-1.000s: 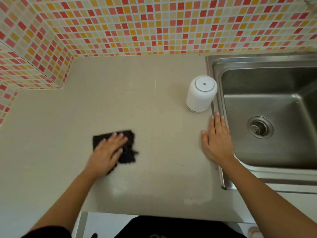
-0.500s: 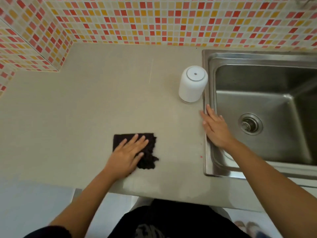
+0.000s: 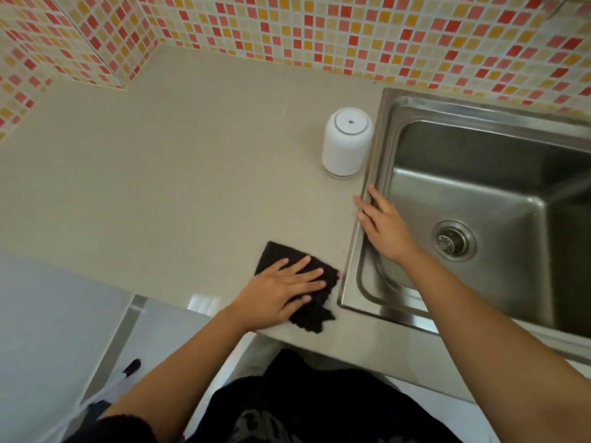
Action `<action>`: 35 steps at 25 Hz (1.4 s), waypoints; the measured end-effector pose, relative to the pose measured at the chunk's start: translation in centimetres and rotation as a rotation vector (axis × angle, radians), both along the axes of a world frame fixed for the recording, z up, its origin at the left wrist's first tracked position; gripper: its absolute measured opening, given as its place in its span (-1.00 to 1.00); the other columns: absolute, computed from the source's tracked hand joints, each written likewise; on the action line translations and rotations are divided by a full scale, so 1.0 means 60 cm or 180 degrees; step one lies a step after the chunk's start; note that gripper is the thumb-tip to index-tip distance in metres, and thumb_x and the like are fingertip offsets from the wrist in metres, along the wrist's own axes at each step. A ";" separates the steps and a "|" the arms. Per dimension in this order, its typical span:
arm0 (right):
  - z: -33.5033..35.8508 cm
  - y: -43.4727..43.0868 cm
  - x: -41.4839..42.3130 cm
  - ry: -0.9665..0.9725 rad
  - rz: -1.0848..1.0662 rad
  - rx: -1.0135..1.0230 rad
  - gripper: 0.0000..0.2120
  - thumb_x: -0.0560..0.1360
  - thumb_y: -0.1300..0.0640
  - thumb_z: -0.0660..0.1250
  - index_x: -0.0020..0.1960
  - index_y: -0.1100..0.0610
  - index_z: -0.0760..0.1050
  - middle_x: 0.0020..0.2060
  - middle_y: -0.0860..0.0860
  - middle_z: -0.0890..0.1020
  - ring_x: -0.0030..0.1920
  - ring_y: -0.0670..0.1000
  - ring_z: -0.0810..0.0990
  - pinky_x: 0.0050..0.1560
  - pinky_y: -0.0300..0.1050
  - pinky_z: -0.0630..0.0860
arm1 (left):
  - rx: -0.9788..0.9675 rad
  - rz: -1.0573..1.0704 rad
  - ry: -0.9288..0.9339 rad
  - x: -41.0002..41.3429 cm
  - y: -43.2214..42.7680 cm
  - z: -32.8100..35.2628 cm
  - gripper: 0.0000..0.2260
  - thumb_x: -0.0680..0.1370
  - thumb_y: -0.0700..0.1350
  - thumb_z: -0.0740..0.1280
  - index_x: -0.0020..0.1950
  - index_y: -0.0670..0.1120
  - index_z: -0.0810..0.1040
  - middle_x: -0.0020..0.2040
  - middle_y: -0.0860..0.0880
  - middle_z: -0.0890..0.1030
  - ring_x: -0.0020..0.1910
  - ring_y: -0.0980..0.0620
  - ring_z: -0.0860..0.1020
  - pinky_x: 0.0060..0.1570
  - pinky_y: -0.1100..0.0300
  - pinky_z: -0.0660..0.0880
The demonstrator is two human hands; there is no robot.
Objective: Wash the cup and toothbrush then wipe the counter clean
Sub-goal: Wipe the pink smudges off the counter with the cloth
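Step in hand: the counter-wiping part of the task, judging by the cloth on the counter (image 3: 160, 187).
Left hand: the left hand (image 3: 284, 292) lies flat on the dark cloth (image 3: 277, 254), fingers straight and spread, pressing it down rather than gripping it.
Right hand: the right hand (image 3: 383, 225) rests on the left rim of the sink (image 3: 351, 263), fingers straight and close together, holding nothing.
Cloth: near the counter's front edge, with 1 corner just beside the sink's front-left corner. It lies cornerwise, its long axis running from back-left to front-right. The ragged front end seems to stop short of the edge, though the angle makes that hard to tell.
Cup: the white cup (image 3: 348, 142) stands upside down on the counter, just beside the sink rim, behind the cloth and to its right.
Toothbrush: not in view.
Key relation: most of the bare counter lies left of and behind the cloth. The next stroke probably has to run away from the sink, or back toward the cup.
Nearer hand: of the 2 hands, the right is nearer the cup and the left already has the cloth.
Risk: a stroke toward the back right would likely meet the cup.
Speck: a small pink speck (image 3: 339, 275) sits at the cloth's right corner.
Writing: none readable. The cup is plain, with a ring and dot on its upturned base.
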State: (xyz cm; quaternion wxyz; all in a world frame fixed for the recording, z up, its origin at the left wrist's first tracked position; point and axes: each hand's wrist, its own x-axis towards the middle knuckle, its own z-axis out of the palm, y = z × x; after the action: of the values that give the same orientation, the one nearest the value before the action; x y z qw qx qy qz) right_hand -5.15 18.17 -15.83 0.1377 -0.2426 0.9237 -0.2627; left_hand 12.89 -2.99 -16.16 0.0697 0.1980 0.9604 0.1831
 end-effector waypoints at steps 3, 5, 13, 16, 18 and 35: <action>-0.003 0.001 -0.002 -0.0060 0.0067 0.0097 -0.60 0.61 0.09 0.10 0.45 0.07 0.26 0.52 0.06 0.08 0.47 0.15 0.15 0.47 0.15 0.09 | 0.0196 0.0753 -0.0010 0.001 -0.085 -0.006 -0.60 0.62 0.15 -0.04 0.36 0.11 0.40 0.41 0.12 0.34 0.46 0.09 0.16 0.40 -0.06 0.20; -0.003 0.004 -0.004 -0.0088 0.0137 0.0170 -0.59 0.62 0.08 0.07 0.46 0.06 0.23 0.52 0.05 0.05 0.48 0.13 0.13 0.47 0.11 0.06 | 0.0171 0.1707 -0.0205 -0.065 -0.059 -0.001 -0.60 0.60 0.12 0.00 0.41 0.10 0.34 0.47 0.08 0.26 0.50 0.07 0.07 0.44 -0.11 0.09; 0.007 0.015 -0.018 -0.0035 0.0461 0.0556 -0.57 0.63 0.04 0.02 0.49 0.00 0.13 0.53 0.04 -0.03 0.49 0.10 0.13 0.46 0.09 0.00 | 0.0083 0.0641 -0.0178 0.028 0.073 0.001 -0.61 0.59 0.08 -0.01 0.39 0.15 0.34 0.48 0.15 0.16 0.50 0.08 -0.03 0.45 0.05 -0.08; 0.006 0.013 -0.014 -0.0108 0.0472 0.0582 -0.56 0.63 0.04 -0.01 0.51 0.01 0.07 0.53 0.04 -0.09 0.50 0.07 0.07 0.46 0.07 -0.03 | -0.0030 0.0656 -0.0060 0.047 0.068 -0.005 -0.64 0.59 0.07 0.01 0.37 0.17 0.35 0.47 0.12 0.20 0.49 0.06 0.07 0.43 -0.01 0.07; 0.009 0.014 -0.016 -0.0107 0.0519 0.0620 -0.55 0.63 0.03 -0.02 0.51 0.01 0.06 0.53 0.04 -0.10 0.51 0.06 0.04 0.46 0.07 -0.03 | 0.0016 0.1053 -0.0148 -0.029 0.086 0.002 -0.60 0.59 0.10 -0.04 0.39 0.16 0.34 0.51 0.09 0.17 0.49 0.09 0.00 0.44 -0.06 0.05; 0.002 -0.004 0.012 0.0186 0.0289 0.1136 -0.51 0.63 0.03 -0.14 0.52 0.10 -0.14 0.53 0.06 -0.13 0.52 0.05 -0.14 0.47 0.06 -0.12 | -0.0482 0.4082 -0.0252 0.005 -0.283 0.006 -0.59 0.65 -0.06 -0.01 0.49 -0.10 0.18 0.51 -0.16 0.17 0.48 -0.17 0.11 0.37 -0.23 0.16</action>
State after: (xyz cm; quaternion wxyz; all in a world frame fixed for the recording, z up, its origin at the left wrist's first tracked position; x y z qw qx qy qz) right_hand -4.43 17.94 -15.68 0.1634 -0.2633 0.9473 -0.0810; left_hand 13.19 -19.99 -15.80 -0.0043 -0.4273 0.8951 0.1274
